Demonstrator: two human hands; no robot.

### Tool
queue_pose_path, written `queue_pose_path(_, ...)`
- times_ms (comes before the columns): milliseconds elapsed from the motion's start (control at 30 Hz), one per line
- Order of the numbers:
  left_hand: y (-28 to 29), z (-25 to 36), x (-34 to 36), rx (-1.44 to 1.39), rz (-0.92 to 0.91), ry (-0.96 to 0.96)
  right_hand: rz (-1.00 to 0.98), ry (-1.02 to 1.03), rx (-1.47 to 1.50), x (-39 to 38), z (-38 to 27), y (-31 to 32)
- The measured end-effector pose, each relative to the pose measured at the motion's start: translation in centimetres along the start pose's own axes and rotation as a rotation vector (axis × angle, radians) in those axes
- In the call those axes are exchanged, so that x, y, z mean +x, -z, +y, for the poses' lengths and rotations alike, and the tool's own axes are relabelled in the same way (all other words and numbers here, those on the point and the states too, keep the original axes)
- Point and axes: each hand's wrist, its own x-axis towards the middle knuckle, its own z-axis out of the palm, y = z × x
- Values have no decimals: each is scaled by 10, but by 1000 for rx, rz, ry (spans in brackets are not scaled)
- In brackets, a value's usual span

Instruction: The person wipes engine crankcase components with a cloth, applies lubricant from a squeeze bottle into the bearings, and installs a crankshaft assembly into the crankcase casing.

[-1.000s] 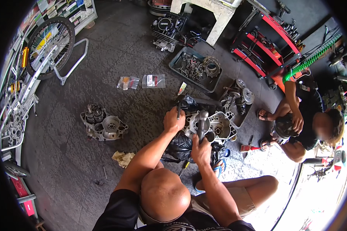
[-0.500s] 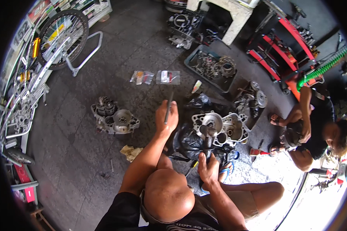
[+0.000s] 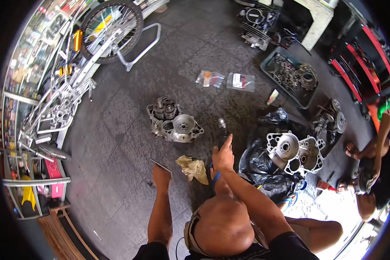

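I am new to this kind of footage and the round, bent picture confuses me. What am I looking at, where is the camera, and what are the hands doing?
The camera sits on a person's head and looks down through a fisheye lens, so straight edges curve near the rim. The person's own head shows at the bottom, arms reaching forward. The left hand holds a thin flat piece; the right hand grips a dark tool with a metal tip. On the dark floor lie an engine case half with gears, a yellowish rag, a second engine case on a black plastic bag, two small clear bags and a tray of parts. Another person crouches at the right.
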Motion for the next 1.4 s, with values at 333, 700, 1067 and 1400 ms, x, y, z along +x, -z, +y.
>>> queue_pose_path(333, -51, -44, 4, 138, -63, 76, -88, 309, 154, -63, 34, 95)
queue_pose_path(700, -54, 25, -49, 105, 86, -276, -138, 81, -661, 7, 79, 230)
queue_pose_path(1067, 61, 160, -168, -12, -776, -685, -393, 180, -418, -3, 94, 346)
queue_pose_path(1400, 161, 322, -207, 355, -926, -1035, 72, -590, 695, 7, 353, 329)
